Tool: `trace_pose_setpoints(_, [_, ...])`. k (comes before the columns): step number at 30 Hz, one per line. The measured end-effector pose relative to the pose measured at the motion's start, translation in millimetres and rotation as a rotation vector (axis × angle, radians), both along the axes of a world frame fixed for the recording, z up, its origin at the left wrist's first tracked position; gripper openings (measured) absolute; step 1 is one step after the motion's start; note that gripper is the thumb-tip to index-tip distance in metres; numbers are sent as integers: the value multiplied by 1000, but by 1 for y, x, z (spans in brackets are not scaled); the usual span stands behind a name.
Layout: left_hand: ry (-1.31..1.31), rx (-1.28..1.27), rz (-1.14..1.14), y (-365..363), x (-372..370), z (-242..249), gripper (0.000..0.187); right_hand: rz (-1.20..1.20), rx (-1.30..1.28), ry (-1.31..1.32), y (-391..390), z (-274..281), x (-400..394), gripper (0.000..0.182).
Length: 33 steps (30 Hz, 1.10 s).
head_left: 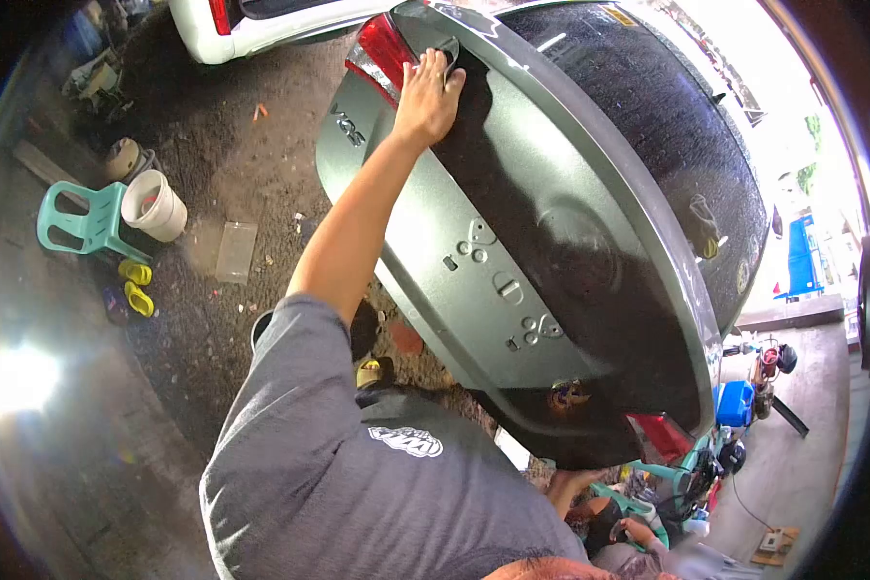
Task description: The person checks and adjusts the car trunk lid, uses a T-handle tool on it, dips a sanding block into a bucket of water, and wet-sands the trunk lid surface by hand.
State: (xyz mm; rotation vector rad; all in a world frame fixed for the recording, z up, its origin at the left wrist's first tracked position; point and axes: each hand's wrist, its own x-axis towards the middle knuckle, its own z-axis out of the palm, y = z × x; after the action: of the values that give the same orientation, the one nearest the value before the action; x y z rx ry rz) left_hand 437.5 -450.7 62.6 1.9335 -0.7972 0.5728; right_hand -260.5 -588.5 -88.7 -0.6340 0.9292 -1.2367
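My left arm stretches far out ahead of me, nearly straight at the elbow, bare from the grey short sleeve down to the wrist. The left hand (428, 97) is at full reach, palm pressed flat, fingers together and pointing away from me, thumb spread to the side. It grips nothing; it only lies spread. My shoulder and upper back fill the near view. My right hand is out of sight.
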Motion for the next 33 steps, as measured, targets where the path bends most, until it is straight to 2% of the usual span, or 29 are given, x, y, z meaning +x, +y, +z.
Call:
trace_pose_setpoints(4, [62,5,-87,16,-48,-14,63,-2,7,13,1,1,4,75])
trace_pose_setpoints(7, [115,-18,-90,11,-3,7,64,-3,4,18,2,5,2,75])
trace_pose_setpoints(8, [0,66,-53,-1,30,-8,63,-5,2,19,3,6,3,75])
trace_pose_setpoints(11, [-148,125,10,-3,34,-7,64,-13,2,8,7,5,3,75])
trace_pose_setpoints(12, [-8,-22,-41,-5,25,-7,67,-15,3,7,8,5,4,75])
trace_pose_setpoints(15, [6,57,154,-11,8,-2,71,-22,1,9,10,7,5,75])
trace_pose_setpoints(16, [91,104,150,-6,-1,9,71,-28,-4,10,10,9,5,75])
trace_pose_setpoints(19, [117,66,149,-11,-8,7,71,-45,1,14,12,9,9,75])
trace_pose_setpoints(23, [178,-158,-58,6,-54,-12,68,-67,11,23,9,11,13,75])
trace_pose_setpoints(24, [222,-143,-68,12,-66,-14,65,-73,13,21,8,10,15,75])
trace_pose_setpoints(27, [217,-80,-85,15,-37,-12,62,-81,8,20,6,12,18,75])
trace_pose_setpoints(30, [212,-31,6,0,11,2,62,-93,3,19,6,14,19,76])
trace_pose_setpoints(33, [171,12,74,-3,15,-3,63,-100,-6,24,7,15,22,76])
